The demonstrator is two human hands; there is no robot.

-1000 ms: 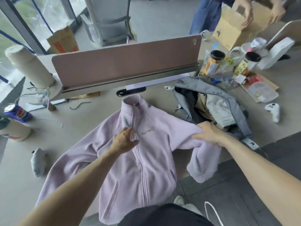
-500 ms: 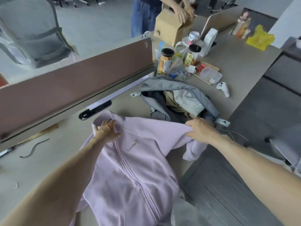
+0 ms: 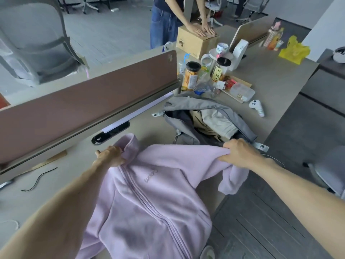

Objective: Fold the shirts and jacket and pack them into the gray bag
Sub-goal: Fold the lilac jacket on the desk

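A lilac fleece jacket [image 3: 149, 199] lies front-up on the desk, zipped, its lower part hanging over the near edge. My left hand [image 3: 110, 156] grips it beside the collar. My right hand [image 3: 239, 153] grips the fabric at the right shoulder, and the sleeve dangles below that hand. Just behind the jacket sits the gray bag [image 3: 196, 107], unzipped, with folded beige and light-gray clothes [image 3: 214, 120] inside.
A brown desk divider [image 3: 84, 101] runs along the back left. Behind the bag stand jars [image 3: 190, 75], a clear plastic box [image 3: 241, 91] and a white controller [image 3: 256, 107]. A person presses on a cardboard box [image 3: 196, 42] at the far side. A black cable [image 3: 39, 179] lies left.
My left hand went from the jacket's chest up to the collar and took hold. Both hands have drawn the jacket's top toward the bag, and the view has swung right.
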